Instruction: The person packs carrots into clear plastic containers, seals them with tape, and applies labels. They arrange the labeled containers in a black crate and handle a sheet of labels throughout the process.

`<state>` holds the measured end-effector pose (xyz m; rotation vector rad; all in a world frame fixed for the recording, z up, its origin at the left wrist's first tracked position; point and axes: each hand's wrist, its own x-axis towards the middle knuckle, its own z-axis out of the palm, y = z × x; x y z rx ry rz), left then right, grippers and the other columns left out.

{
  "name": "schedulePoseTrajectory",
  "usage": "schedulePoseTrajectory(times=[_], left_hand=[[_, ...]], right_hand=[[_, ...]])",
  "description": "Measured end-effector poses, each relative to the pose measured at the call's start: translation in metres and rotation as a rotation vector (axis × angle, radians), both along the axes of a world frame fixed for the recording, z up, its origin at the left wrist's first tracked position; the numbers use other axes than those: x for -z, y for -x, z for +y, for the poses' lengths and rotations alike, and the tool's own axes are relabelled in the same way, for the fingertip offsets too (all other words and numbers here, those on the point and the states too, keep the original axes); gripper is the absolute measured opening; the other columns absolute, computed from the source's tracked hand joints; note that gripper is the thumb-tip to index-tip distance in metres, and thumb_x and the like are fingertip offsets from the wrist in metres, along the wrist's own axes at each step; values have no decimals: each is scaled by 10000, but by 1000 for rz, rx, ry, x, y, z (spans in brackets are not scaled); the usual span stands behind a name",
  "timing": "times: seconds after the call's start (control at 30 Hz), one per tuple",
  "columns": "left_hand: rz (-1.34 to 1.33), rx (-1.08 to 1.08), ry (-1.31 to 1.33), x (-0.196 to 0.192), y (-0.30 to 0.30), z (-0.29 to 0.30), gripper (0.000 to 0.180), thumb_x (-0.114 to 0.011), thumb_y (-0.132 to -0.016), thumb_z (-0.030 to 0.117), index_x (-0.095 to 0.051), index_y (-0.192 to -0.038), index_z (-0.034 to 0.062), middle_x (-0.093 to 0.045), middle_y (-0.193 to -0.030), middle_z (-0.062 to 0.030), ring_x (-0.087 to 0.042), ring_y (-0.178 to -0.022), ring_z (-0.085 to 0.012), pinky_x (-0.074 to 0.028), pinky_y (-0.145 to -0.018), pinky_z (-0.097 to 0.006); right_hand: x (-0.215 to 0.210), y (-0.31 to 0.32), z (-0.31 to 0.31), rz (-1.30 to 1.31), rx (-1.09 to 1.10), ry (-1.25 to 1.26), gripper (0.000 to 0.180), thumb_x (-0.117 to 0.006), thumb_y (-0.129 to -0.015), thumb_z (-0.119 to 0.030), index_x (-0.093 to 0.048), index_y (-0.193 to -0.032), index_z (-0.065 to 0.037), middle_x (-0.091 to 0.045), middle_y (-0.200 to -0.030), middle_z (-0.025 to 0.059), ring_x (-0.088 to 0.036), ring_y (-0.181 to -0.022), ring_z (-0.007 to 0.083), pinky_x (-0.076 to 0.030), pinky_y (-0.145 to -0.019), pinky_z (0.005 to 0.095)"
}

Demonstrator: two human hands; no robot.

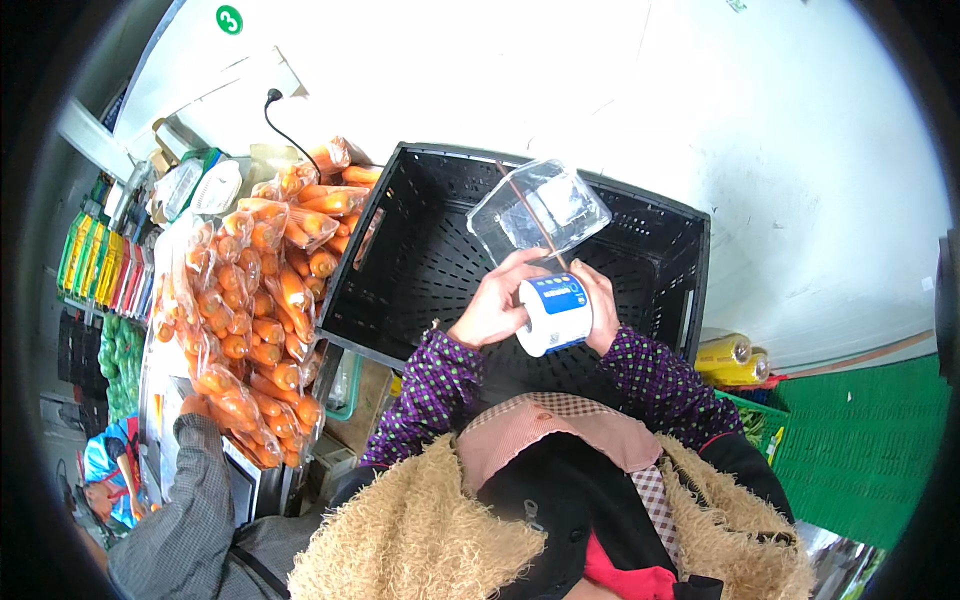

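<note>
A roll of white labels (556, 318) with a blue printed face is held between my two hands, over the near side of a black slotted crate (430, 255). My left hand (488, 308) grips the roll from the left, its thumb at the core opening. My right hand (600, 306) is wrapped round the other side. Just beyond the fingers is a clear plastic tray (545, 205), tilted over the crate. A thin brown strip (530, 212) runs across it down to the roll. Whether my fingertips touch the tray, I cannot tell.
Bagged carrots (265, 310) are heaped left of the crate. A co-worker's hand (195, 404) in a grey sleeve reaches toward them. Yellow rolls (725, 352) stand right of the crate, by a green basket (765, 410). A black plug cord (285, 130) hangs behind the carrots.
</note>
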<state>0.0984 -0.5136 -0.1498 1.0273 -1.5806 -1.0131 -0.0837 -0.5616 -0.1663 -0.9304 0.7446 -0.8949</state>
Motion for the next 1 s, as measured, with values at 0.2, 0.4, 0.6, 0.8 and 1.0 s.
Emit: schedulePoseTrajectory(times=[0.2, 0.4, 0.6, 0.8, 1.0], left_hand=[[175, 28, -22, -1, -5, 6, 452, -641, -677, -82, -630, -1117, 19, -474, -1368, -162, -473, -1275, -263, -432, -1003, -379], [-109, -4, 56, -18, -21, 6, 372, -629, -753, -18, -622, -1123, 12, -637, -1129, -126, -618, -1053, -218, -482, -930, -341], [-566, 71, 159, 21, -14, 5, 425, -579, -654, -10, -620, -1077, -10, -644, -1017, -191, -636, -938, -368, -520, -822, -401], [-599, 57, -68, 35, -22, 14, 372, -566, -694, -20, -640, -1059, 1, -670, -944, -204, -655, -919, -355, -524, -820, -386], [271, -272, -236, 39, -42, -13, 434, -491, -682, -133, -614, -1085, -31, -684, -970, -78, -652, -912, -175, -530, -801, -306]], right_hand=[[6, -1, 1, 103, -61, 145, 344, -443, -1018, -317, -588, -835, -64, -584, -759, -33, -542, -681, 51, -440, -590, 212], [-13, 39, -50, 486, 101, 356, 486, -379, -1034, -385, -643, -823, -36, -579, -655, -17, -477, -514, 47, -389, -490, 208], [-19, 16, -95, 727, -120, 349, 535, -626, -891, -437, -573, -1213, -13, -630, -1078, 108, -623, -846, 167, -502, -692, 265], [52, 3, -88, 1177, -30, 1149, 602, -751, -740, -367, -562, -1221, -58, -556, -1255, 119, -558, -1113, 307, -468, -925, 413], [107, -70, -109, 1191, -320, 1615, 546, -636, -811, -346, -526, -1292, -111, -512, -1338, 94, -470, -1217, 282, -392, -939, 458]])
